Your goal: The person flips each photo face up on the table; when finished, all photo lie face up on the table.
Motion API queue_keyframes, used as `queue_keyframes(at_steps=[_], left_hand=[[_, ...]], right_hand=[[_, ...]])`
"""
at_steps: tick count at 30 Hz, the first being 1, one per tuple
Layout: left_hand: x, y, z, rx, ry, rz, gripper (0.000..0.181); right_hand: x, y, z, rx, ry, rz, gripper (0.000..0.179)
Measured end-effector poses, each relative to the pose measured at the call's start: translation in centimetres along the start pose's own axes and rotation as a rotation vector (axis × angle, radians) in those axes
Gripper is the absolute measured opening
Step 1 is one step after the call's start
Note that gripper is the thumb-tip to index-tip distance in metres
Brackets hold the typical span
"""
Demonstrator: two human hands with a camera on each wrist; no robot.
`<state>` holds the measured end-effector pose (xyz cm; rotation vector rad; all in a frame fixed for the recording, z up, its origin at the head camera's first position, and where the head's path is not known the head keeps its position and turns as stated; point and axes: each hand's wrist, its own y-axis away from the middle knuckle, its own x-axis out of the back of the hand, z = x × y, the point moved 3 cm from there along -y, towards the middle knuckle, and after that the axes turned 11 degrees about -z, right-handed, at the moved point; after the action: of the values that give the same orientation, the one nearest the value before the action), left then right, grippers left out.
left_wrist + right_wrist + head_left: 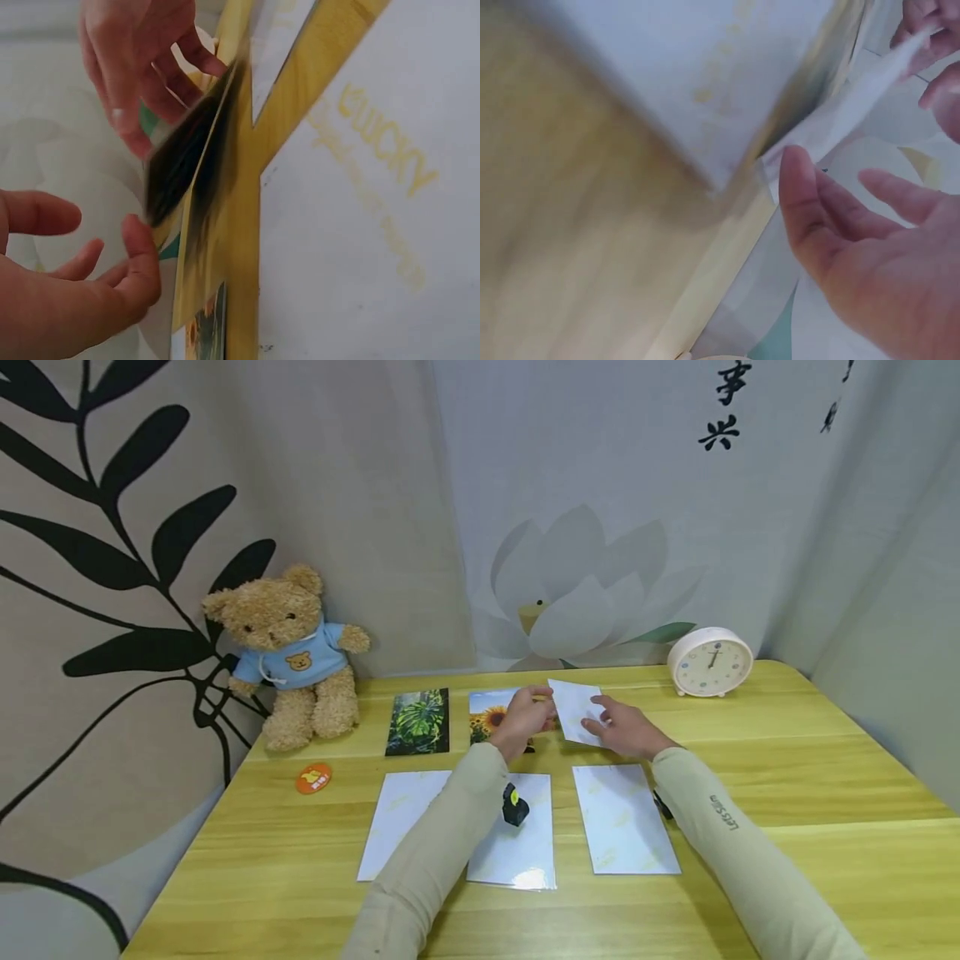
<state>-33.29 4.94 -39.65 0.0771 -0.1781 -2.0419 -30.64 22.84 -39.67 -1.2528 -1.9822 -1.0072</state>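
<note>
A photo print (pixel 573 713) is raised and tilted above the back of the table, its white back towards the head view and its dark picture side showing in the left wrist view. My right hand (pixel 630 728) holds it by the right edge, the thumb (pixel 799 180) against the white side. At the opposite edge is my left hand (pixel 525 720), its fingers spread and the fingertips (pixel 139 229) right at a corner. Behind the left hand lies a sunflower photo (pixel 489 717), partly covered. A green leaf photo (pixel 417 722) lies to its left.
Three white sheets lie in the front row: a left sheet (pixel 397 810), a middle sheet (pixel 536 852) and a right sheet (pixel 626 822). An orange round sticker (pixel 313 777) and a teddy bear (pixel 292 660) are at the left. A white clock (pixel 710 662) stands back right.
</note>
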Motion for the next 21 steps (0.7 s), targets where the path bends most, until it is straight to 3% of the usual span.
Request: queue_keyframes(at_steps=[8, 15, 21], left_hand=[[-0.2, 0.0, 0.5, -0.056, 0.04, 0.001, 0.048], [-0.7, -0.5, 0.2, -0.073, 0.065, -0.055, 0.05], [-1.0, -0.6, 0.1, -0.099, 0.098, -0.115, 0.051]], right_hand=[[0.3, 0.4, -1.2, 0.063, -0.02, 0.035, 0.062], [0.5, 0.8, -2.4, 0.143, -0.021, 0.035, 0.058], [0.9, 0.7, -2.6, 0.137, -0.071, 0.039, 0.059]])
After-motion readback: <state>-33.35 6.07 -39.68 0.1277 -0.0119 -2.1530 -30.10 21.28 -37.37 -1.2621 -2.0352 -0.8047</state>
